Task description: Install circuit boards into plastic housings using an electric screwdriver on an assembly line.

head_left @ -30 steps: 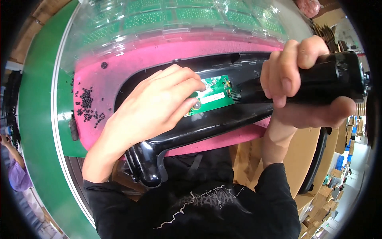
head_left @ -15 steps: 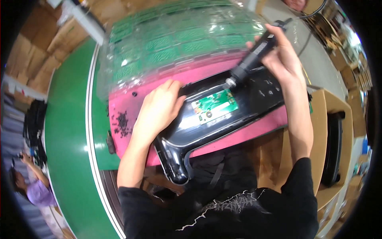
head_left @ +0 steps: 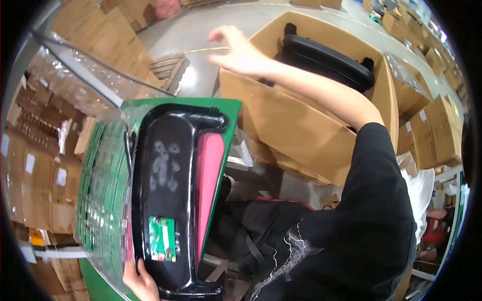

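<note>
A long black plastic shell (head_left: 165, 150) with a stubby arm at each end lies on the pink mat (head_left: 212, 160). A green circuit board (head_left: 162, 240) sits in the shell, toward its lower end in view. My left hand (head_left: 140, 283) grips the shell's edge near the board, partly cut off by the picture's lower rim. My right hand (head_left: 240, 52) is raised off to the side with fingers apart, holding nothing. It is nearest the open cardboard box (head_left: 291, 133), in which a similar black part (head_left: 329, 60) stands.
Clear plastic trays (head_left: 103, 185) of green boards lie beyond the shell. A green tabletop edge (head_left: 228, 120) borders the mat. Stacked cartons (head_left: 432, 133) stand at the right, more cartons (head_left: 98, 32) at the far left. A wooden pallet (head_left: 168, 67) lies on the floor.
The view has swung to the right. My right hand has let go of the black electric screwdriver and reached out by the box. My left hand has stayed at the shell.
</note>
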{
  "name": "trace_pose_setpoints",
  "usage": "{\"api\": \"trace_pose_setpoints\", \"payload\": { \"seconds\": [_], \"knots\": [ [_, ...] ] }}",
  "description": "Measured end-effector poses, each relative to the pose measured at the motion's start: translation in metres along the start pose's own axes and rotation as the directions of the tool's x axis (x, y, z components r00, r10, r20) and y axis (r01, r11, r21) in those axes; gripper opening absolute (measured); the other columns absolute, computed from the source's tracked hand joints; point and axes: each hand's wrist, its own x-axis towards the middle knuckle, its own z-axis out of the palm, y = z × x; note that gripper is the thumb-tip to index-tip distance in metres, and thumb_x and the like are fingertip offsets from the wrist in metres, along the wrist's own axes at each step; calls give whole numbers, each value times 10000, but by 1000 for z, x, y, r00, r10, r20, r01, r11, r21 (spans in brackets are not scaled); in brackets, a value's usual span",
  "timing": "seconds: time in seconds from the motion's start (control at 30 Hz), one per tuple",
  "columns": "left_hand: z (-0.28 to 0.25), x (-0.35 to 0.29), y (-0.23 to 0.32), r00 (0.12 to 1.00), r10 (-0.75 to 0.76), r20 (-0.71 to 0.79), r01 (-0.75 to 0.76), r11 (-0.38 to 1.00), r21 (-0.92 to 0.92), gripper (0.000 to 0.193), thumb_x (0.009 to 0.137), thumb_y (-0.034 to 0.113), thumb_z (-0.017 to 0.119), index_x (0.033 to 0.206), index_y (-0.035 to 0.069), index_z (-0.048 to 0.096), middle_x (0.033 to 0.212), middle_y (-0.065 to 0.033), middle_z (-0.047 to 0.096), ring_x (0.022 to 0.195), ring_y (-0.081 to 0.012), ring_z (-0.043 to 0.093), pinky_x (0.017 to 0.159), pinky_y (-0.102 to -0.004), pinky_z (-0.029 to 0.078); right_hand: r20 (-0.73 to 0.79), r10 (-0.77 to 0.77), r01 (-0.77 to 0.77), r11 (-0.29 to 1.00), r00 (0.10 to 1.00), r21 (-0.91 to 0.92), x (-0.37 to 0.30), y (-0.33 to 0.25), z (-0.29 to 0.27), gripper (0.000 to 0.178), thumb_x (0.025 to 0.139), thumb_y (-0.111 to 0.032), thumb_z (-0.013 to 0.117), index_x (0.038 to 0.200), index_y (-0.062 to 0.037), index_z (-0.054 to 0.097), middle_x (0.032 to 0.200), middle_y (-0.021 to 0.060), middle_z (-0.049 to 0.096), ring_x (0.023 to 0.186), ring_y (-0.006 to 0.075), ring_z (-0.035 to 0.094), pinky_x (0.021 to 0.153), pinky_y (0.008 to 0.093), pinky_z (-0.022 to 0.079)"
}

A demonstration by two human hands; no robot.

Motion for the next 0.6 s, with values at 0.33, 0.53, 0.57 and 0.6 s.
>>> {"api": "trace_pose_setpoints", "payload": {
  "seconds": [0.33, 0.53, 0.57, 0.6],
  "knots": [
    [-111, -143, 1, 583, -575, -574, 600, 781, -173, 233, 881, 65, 688, 1019, -120, 659, 904, -194, 695, 718, -244, 625, 708, -371, 535, 201, 956, -321, 263, 213, -910, -257, 305, -103, 1243, 647, -476, 834, 1554, -32, 110, 1532, 284, 260, 1399, 435, 329, 1155, 513, 298],
    [-153, -316, -157, 477, -666, -574, 728, 665, -165, 220, 871, 156, 692, 926, -57, 682, 869, -156, 686, 743, -215, 581, 719, -358, 496, 274, 897, -362, 397, 346, -844, -218, 257, -105, 828, 806, -441, 721, 1413, -19, 348, 1413, 260, 365, 1309, 424, 419, 1025, 535, 438],
    [-152, -332, -170, 465, -686, -560, 729, 655, -198, 215, 868, 161, 693, 921, -47, 684, 868, -152, 685, 749, -212, 582, 717, -354, 493, 191, 908, -370, 334, 373, -867, -216, 246, -92, 841, 818, -456, 711, 1424, -5, 340, 1399, 260, 360, 1323, 421, 393, 1026, 544, 432],
    [-154, -340, -176, 454, -702, -548, 728, 648, -226, 210, 864, 165, 695, 916, -38, 686, 866, -149, 684, 755, -209, 584, 715, -349, 490, 119, 859, -403, 350, 498, -846, -221, 235, -77, 819, 838, -463, 682, 1435, -31, 326, 1404, 229, 363, 1334, 412, 361, 1042, 535, 420]
  ]
}}
